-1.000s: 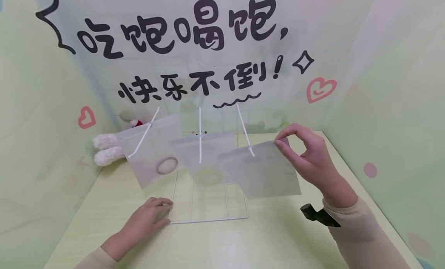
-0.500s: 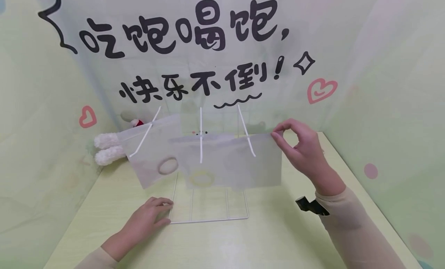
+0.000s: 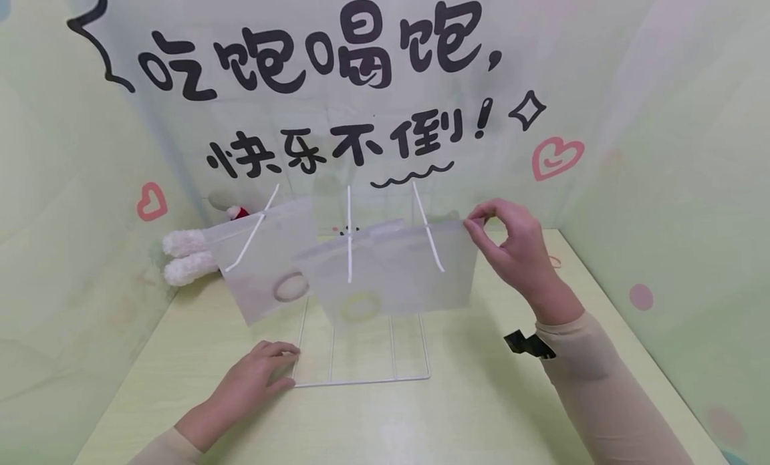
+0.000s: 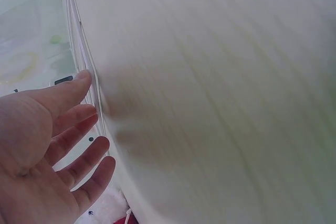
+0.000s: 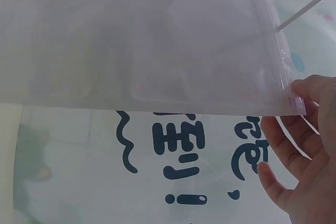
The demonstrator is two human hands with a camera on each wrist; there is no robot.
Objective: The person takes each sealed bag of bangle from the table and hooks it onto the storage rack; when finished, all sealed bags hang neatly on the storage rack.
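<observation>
A white wire rack (image 3: 361, 383) stands on the table with three hooks pointing forward. Translucent plastic bags hang from the hooks. Inside the left bag (image 3: 265, 251) is a brownish ring, and the middle bag (image 3: 325, 281) has a yellow ring. My right hand (image 3: 511, 244) pinches the top right corner of the right bag (image 3: 433, 271), whose top edge the right hook (image 3: 434, 248) passes through. This bag overlaps the middle one in the head view. With relaxed fingers, my left hand (image 3: 255, 371) touches the left front corner of the rack's base; thumb (image 4: 81, 80) lies at the wire.
A white fluffy plush toy (image 3: 186, 258) lies behind the left bag. Part of a reddish ring (image 3: 555, 260) shows on the table (image 3: 385, 425) behind my right wrist. Printed fabric walls with black lettering (image 3: 361, 44) enclose the back and both sides.
My right hand has moved left and back with the right bag, which has slid deeper along its hook and now overlaps the middle bag more. The left hand has stayed at the base.
</observation>
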